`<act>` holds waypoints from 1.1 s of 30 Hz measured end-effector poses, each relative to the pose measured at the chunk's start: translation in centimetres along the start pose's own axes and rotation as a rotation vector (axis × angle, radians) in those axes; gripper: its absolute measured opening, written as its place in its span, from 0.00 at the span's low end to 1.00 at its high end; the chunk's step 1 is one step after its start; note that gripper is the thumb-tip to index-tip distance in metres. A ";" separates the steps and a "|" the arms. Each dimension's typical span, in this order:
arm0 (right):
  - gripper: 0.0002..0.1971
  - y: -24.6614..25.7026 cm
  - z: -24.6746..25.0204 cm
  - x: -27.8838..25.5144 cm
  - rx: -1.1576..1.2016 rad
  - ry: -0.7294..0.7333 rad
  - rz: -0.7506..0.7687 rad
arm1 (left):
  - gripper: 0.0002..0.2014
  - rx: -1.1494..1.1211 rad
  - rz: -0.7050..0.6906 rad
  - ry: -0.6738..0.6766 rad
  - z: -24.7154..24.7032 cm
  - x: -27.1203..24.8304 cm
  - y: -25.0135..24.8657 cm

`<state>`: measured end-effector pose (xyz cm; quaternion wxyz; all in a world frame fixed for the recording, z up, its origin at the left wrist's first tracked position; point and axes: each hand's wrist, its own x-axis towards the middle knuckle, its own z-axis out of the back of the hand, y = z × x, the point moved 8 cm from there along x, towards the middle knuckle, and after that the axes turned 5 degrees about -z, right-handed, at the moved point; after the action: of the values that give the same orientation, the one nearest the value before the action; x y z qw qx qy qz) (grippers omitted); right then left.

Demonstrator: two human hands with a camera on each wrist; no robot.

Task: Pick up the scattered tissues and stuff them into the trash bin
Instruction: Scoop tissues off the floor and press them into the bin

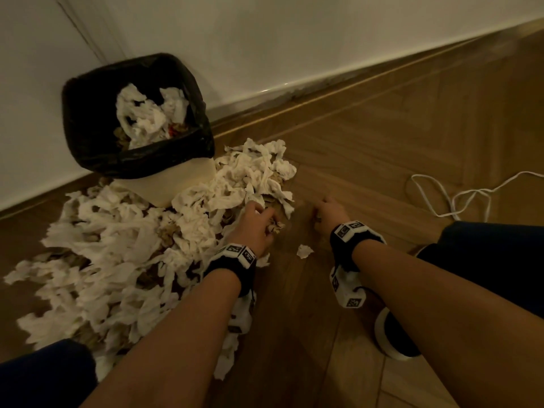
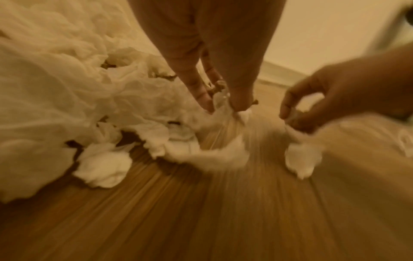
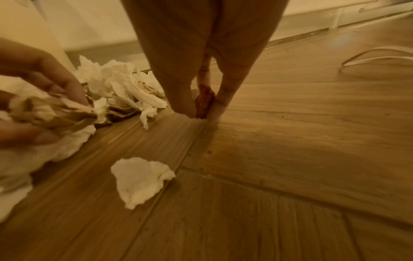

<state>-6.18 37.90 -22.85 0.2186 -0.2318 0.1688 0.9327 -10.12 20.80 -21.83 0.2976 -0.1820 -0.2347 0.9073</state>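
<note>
A wide heap of tissues [image 1: 117, 248] covers the wood floor [image 1: 368, 148] in front of the bin [image 1: 135, 119], which stands by the wall [image 1: 265, 39] with a black liner and some tissues already inside. The left hand [image 1: 257, 228] sits at the heap's right edge, fingers curled round a wad of white and brownish paper. The right hand [image 1: 328, 214] is down at the bare floor just beside the heap, thumb and finger pinching a small reddish-brown scrap [image 3: 203, 104] — what it is I cannot tell. One loose tissue [image 1: 304, 251] lies between the wrists. A white cord [image 1: 459, 195] loops on the floor, well apart to the right.
</note>
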 end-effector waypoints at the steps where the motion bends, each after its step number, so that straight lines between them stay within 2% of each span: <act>1: 0.15 -0.1 0.2 -0.2 0.044 -0.022 -0.019 | 0.16 -0.088 0.016 -0.038 0.6 0.0 0.0; 4: 0.11 -0.9 1.0 -0.7 0.285 -0.091 -0.151 | 0.15 -0.376 0.098 -0.137 2.4 -0.1 0.1; 7: 0.04 -1.1 0.6 -1.5 0.755 -0.051 -0.302 | 0.14 -0.794 0.229 -0.197 3.8 -0.7 0.7; 11: 0.09 1.5 -0.6 -2.4 1.455 0.163 -0.388 | 0.15 -1.267 0.403 -0.220 4.3 -1.4 1.3; 14: 0.03 4.5 0.5 -3.6 1.733 0.320 -0.349 | 0.20 -1.514 0.419 -0.238 5.6 -2.1 1.4; 17: 0.06 6.4 2.5 -4.7 1.873 0.337 -0.263 | 0.25 -1.616 0.440 -0.205 6.6 -2.9 1.9; 20: 0.06 8.1 4.5 -5.6 1.931 0.359 -0.184 | 0.25 -1.659 0.404 -0.153 7.9 -3.4 1.5; 25: 0.10 9.7 7.1 -6.4 1.938 0.333 -0.042 | 0.23 -1.638 0.304 -0.182 10.8 -3.7 -0.1; 29: 0.08 11.2 9.2 -7.6 1.934 0.317 -0.009 | 0.23 -1.635 0.239 -0.299 14.3 -4.7 -1.0; 33: 0.07 14.6 13.0 -8.7 1.885 0.302 0.102 | 0.22 -1.642 0.106 -0.468 20.0 -5.6 -0.7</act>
<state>-11.03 28.12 -4.49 0.2503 -0.0709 0.8868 0.3819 -15.00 11.44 -3.93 -0.0273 -0.1588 -0.8642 0.4767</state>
